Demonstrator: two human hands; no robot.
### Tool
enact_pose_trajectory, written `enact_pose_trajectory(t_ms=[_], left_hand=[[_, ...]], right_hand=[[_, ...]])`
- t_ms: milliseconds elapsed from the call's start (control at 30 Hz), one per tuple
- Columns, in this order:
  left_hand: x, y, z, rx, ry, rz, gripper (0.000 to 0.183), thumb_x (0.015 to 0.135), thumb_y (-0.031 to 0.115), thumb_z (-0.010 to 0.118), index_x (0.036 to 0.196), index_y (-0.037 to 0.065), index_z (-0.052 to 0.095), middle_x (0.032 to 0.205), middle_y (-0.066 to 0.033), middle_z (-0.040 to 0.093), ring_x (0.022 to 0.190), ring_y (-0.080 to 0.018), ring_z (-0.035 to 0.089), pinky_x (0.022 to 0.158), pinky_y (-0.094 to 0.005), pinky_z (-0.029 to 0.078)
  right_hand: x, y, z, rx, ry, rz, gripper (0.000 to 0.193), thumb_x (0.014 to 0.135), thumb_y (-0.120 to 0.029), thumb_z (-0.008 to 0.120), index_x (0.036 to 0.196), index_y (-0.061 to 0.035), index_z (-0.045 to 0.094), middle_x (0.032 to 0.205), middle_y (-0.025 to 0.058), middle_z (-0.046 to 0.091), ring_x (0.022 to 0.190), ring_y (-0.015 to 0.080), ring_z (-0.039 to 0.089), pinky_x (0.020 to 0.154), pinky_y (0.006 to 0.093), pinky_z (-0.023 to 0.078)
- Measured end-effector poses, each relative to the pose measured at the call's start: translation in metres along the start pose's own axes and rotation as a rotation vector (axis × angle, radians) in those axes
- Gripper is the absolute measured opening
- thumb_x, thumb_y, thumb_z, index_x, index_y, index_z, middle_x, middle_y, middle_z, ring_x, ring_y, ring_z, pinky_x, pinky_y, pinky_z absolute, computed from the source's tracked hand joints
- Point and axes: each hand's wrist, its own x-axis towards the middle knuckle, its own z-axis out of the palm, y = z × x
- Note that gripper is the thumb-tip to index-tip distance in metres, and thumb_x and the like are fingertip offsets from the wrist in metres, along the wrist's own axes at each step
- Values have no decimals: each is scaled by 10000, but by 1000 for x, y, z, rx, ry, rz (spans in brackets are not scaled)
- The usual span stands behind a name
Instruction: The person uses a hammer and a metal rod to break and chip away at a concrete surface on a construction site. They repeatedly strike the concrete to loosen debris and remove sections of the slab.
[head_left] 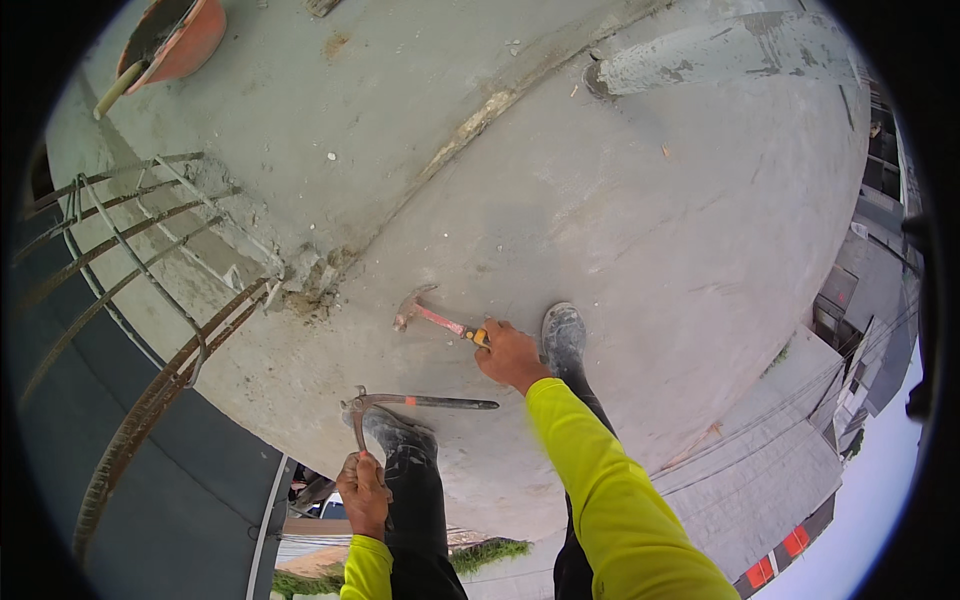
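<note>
My left hand (364,494) is closed around one handle of a pair of end-cutting pincers (440,402). The pincers are spread wide, their other dark handle with an orange band pointing right and their jaws over my left boot. Closed on the yellow-and-black grip of a claw hammer (437,318) is my right hand (511,357). The hammer's shaft is worn red, and its head points left, low over the grey concrete slab (640,250); I cannot tell whether it touches. Both sleeves are bright yellow.
Bent rebar (160,410) with tied hoops sticks out at the left, beyond the slab's edge, beside broken concrete (318,275). An orange tub (190,45) with a wooden handle stands far left. A grey-coated post or pipe (730,55) lies far right. Roofs show below.
</note>
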Motion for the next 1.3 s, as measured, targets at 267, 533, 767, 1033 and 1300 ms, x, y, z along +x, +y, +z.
enact_pose_trajectory(t_ms=[267, 533, 767, 1033, 1300], left_hand=[[-38, 2, 71, -159, -30, -42, 280, 1024, 283, 495, 822, 93, 531, 640, 17, 468, 457, -54, 422, 399, -234, 384], [-70, 17, 142, -258, 43, -72, 293, 1033, 289, 498, 821, 87, 517, 647, 8, 468, 457, -69, 426, 422, -250, 397], [-143, 81, 139, -230, 188, 37, 219, 1015, 197, 493, 846, 63, 529, 629, -1, 476, 442, -64, 426, 403, -226, 399], [-120, 137, 182, -385, 294, 96, 236, 1031, 282, 485, 900, 89, 523, 628, -3, 461, 445, -92, 434, 415, -241, 381], [-84, 137, 169, -321, 227, 44, 226, 1026, 248, 481, 870, 91, 530, 615, 5, 449, 425, -83, 415, 402, -243, 372]], right_hand=[[85, 29, -171, 628, 425, 102, 357, 874, -130, 652, 1150, 14, 476, 718, 111, 544, 650, 276, 602, 628, 401, 511], [109, -33, -123, 227, 166, -254, 547, 927, -126, 598, 1404, -27, 349, 907, 269, 657, 814, 467, 657, 700, 497, 525], [121, -32, -156, 426, 215, -95, 713, 938, -171, 593, 1547, -96, 229, 995, 264, 648, 896, 443, 652, 812, 509, 519], [113, -41, -145, 34, -71, -326, 758, 911, -137, 604, 1563, -147, 219, 942, 249, 660, 904, 455, 643, 799, 484, 528], [163, -40, -211, 401, 824, -161, 771, 933, -135, 576, 1585, -163, 165, 993, 214, 663, 768, 350, 688, 697, 437, 558]])
